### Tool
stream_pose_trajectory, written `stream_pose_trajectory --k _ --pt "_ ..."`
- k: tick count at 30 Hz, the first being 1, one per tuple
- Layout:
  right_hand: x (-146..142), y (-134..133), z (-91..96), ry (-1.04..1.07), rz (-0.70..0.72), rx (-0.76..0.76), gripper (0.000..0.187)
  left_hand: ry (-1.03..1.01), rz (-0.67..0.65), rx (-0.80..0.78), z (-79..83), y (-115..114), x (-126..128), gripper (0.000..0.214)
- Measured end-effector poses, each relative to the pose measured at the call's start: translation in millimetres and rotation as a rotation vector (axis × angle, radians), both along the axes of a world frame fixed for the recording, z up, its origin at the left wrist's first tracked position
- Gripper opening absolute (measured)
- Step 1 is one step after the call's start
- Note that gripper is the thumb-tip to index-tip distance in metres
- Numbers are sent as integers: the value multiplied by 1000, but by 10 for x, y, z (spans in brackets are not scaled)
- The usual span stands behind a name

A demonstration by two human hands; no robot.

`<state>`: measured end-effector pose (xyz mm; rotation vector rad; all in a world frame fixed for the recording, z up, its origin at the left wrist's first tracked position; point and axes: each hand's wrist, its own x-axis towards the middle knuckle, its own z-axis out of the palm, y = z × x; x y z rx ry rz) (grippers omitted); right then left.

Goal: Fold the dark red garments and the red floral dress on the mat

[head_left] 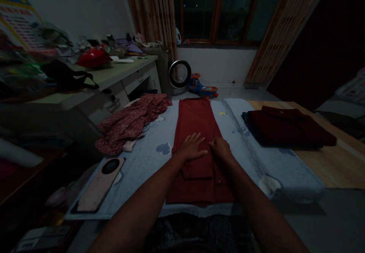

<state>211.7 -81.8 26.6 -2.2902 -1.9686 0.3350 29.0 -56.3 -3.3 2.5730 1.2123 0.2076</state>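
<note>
A red shirt [195, 116] lies partly folded on a light blue patterned cloth [151, 169], its long side pointing away from me. What look like its sleeves lie folded inward, with buttoned cuffs near my side. My left hand [194, 147] rests flat on the shirt with fingers spread. Just right of it, my right hand [221, 147] is closed, fingers bent at the inner edge of the right-hand fold, which it seems to pinch. The fingertips of that hand are partly hidden.
Folded dark red and dark clothes [288, 127] lie stacked on the right, by a wooden board [345, 158]. A crumpled floral garment [134, 122] and a phone [99, 186] lie left. Beyond are a cluttered desk [114, 72], a round-doored machine [169, 68] and a ride-on toy [202, 87].
</note>
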Motion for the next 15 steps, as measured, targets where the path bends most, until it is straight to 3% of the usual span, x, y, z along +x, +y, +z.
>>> stream_pose_trajectory --k 6,10,15 --pt "68 -20 20 -33 10 -5 27 23 -1 -9 46 -24 2 84" --pt "1 71 63 -19 7 135 30 39 8 3 64 -40 1 92" --pt "-116 108 -73 0 260 204 44 75 26 -4 15 -19 7 107"
